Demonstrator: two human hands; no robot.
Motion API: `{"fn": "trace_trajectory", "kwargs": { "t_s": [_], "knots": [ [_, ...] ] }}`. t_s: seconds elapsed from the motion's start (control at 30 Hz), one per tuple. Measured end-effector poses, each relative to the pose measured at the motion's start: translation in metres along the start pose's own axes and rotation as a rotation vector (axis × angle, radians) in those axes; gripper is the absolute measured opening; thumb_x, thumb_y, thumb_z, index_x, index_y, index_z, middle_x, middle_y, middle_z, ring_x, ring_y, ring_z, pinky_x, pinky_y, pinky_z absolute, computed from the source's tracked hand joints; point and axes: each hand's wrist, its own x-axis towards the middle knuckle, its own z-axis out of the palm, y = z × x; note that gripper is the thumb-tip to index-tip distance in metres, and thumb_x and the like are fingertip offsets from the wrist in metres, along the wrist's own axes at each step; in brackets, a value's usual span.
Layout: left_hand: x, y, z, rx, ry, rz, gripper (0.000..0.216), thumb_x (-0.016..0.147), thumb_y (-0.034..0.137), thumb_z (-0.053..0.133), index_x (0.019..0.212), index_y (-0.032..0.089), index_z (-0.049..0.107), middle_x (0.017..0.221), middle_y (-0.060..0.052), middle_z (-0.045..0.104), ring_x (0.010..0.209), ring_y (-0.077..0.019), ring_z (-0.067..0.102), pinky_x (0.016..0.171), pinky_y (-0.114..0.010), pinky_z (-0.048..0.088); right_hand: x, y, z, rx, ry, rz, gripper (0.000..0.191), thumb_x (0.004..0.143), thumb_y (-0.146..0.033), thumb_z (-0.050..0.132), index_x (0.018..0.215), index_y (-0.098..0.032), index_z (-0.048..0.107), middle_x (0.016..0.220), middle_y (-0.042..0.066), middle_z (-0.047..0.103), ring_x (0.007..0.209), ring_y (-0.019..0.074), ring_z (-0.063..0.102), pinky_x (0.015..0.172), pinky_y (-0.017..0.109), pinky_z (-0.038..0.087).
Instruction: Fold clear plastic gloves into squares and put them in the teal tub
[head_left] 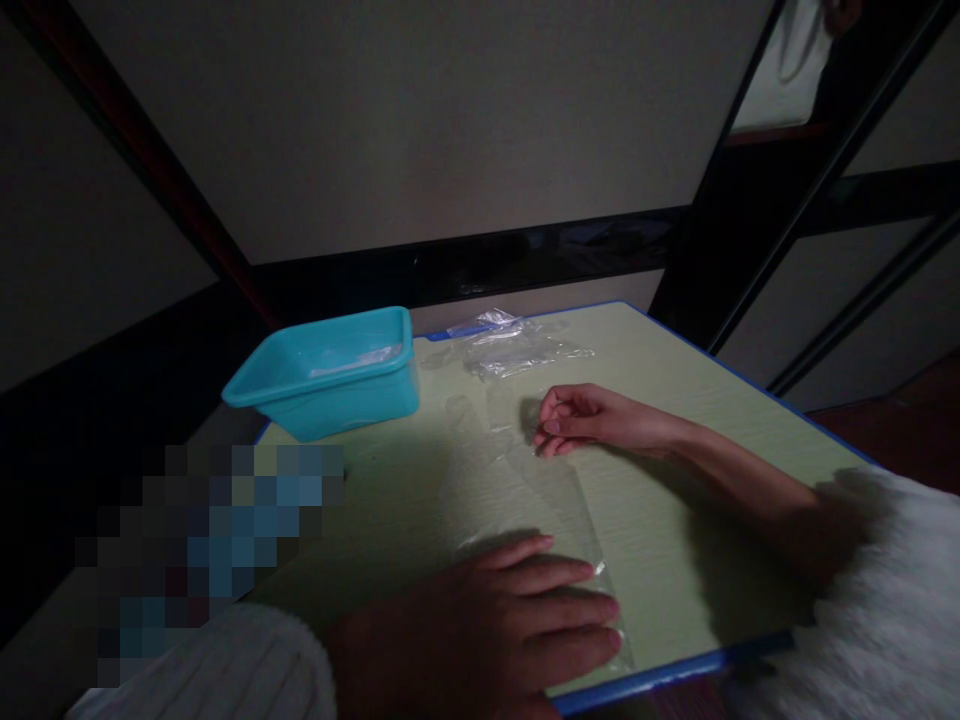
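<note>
My left hand [502,625] lies flat with fingers stretched out, pressing the near end of a clear plastic bag [540,490] onto the pale green table [675,370]. My right hand [585,420] rests on the table at the bag's far end, fingers curled in a pinch at the edge of the clear film. The bag lies flat between both hands. Both wrists show white fuzzy sleeves.
A turquoise plastic tub [330,375] stands at the table's back left with something clear inside. A small heap of clear plastic bags [510,345] lies behind my right hand. The table has a blue rim [675,675]. A wall and dark frame stand behind. A blurred patch covers the lower left.
</note>
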Motion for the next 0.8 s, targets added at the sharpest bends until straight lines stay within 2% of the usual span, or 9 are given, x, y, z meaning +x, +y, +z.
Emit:
{"fn": "trace_trajectory", "kwargs": {
  "t_s": [0.13,0.2,0.23,0.37,0.43,0.67,0.8],
  "knots": [
    [0.0,0.0,0.0,0.008,0.0,0.002,0.041,0.095,0.039,0.034,0.126,0.015,0.045,0.138,0.0,0.045,0.131,-0.0195,0.032,0.108,-0.035,0.024,-0.005,-0.002,0.011,0.003,-0.409,0.173,0.025,0.076,-0.035,0.066,0.081,-0.015,0.051,0.081,0.003,0.068,0.069,0.01,0.066,0.065,0.022,0.05],
    [0.0,0.0,0.0,0.01,0.014,-0.001,0.04,0.094,0.037,0.036,0.126,0.015,0.046,0.137,0.0,0.046,0.13,-0.0195,0.033,0.108,-0.034,0.025,-0.005,0.0,0.013,0.009,-0.506,0.245,0.026,0.075,-0.035,0.067,0.082,-0.015,0.053,0.083,0.003,0.068,0.072,0.0099,0.066,0.067,0.022,0.05],
    [0.0,0.0,0.0,0.011,0.018,-0.001,0.039,0.094,0.037,0.037,0.126,0.016,0.046,0.137,0.0,0.046,0.13,-0.0193,0.033,0.108,-0.034,0.025,-0.004,0.001,0.013,0.02,-0.475,0.24,0.025,0.075,-0.035,0.068,0.082,-0.015,0.054,0.084,0.003,0.068,0.074,0.0097,0.066,0.068,0.022,0.05],
    [0.0,0.0,0.001,0.021,-0.007,0.012,0.039,0.094,0.035,0.035,0.127,0.016,0.045,0.137,0.0,0.046,0.129,-0.02,0.035,0.106,-0.036,0.028,0.005,0.009,0.008,0.083,-0.154,0.109,0.024,0.072,-0.029,0.07,0.083,-0.014,0.054,0.087,0.003,0.067,0.081,0.0092,0.064,0.073,0.021,0.049],
    [-0.001,0.0,0.001,0.032,-0.018,0.015,0.038,0.094,0.034,0.035,0.128,0.016,0.044,0.138,0.0,0.044,0.129,-0.0203,0.034,0.106,-0.038,0.029,0.009,0.012,0.005,0.077,-0.058,0.05,0.025,0.071,-0.029,0.071,0.083,-0.014,0.055,0.089,0.003,0.066,0.082,0.0093,0.063,0.075,0.022,0.048],
    [-0.002,0.002,0.006,0.054,0.061,0.009,0.035,0.094,0.035,0.037,0.123,0.019,0.048,0.137,-0.002,0.046,0.129,-0.0194,0.036,0.107,-0.036,0.029,0.011,0.01,0.011,-0.072,0.099,-0.224,0.023,0.072,-0.031,0.07,0.081,-0.014,0.056,0.093,0.005,0.063,0.103,0.0171,0.056,0.092,0.035,0.041],
    [-0.004,0.002,0.012,0.065,0.112,0.006,0.034,0.095,0.033,0.035,0.124,0.019,0.047,0.138,-0.005,0.043,0.129,-0.019,0.036,0.107,-0.036,0.029,0.01,0.009,0.014,0.01,0.062,-0.218,0.023,0.075,-0.032,0.067,0.084,-0.015,0.055,0.103,0.007,0.063,0.09,0.0134,0.061,0.085,0.032,0.046]
  ]
}}
